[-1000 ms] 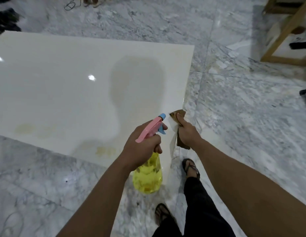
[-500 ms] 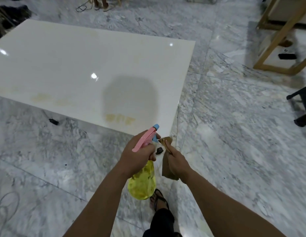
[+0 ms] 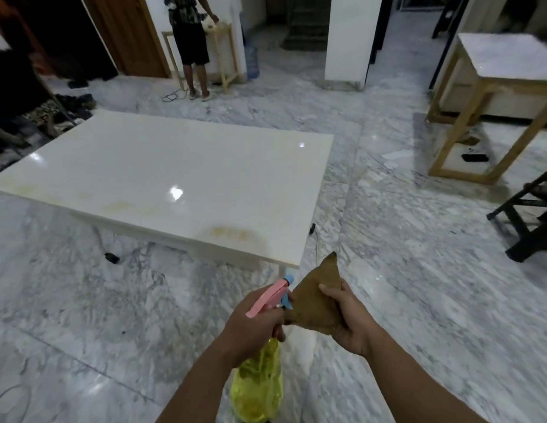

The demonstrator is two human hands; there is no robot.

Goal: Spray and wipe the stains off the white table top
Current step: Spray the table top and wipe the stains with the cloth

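Note:
The white table top (image 3: 162, 166) lies low ahead of me, glossy, with a yellow-brown stain (image 3: 229, 232) near its front right corner and fainter stains (image 3: 122, 206) along the front edge. My left hand (image 3: 250, 322) grips a yellow spray bottle (image 3: 258, 386) with a pink trigger head, nozzle aimed toward the table. My right hand (image 3: 348, 319) holds a brown cloth (image 3: 315, 297) right beside the nozzle. Both hands are short of the table, above the floor.
Grey marble floor all around. A wooden-framed stand (image 3: 492, 102) is at the right back, a black stool (image 3: 528, 221) at the right edge. Another person (image 3: 191, 41) stands at the back by a wooden frame. Cables and a small black plug (image 3: 111, 257) lie under the table.
The view has lifted and drawn back from the table, which now lies farther ahead. Both hands stay together; the cloth in my right hand is raised and spread out more.

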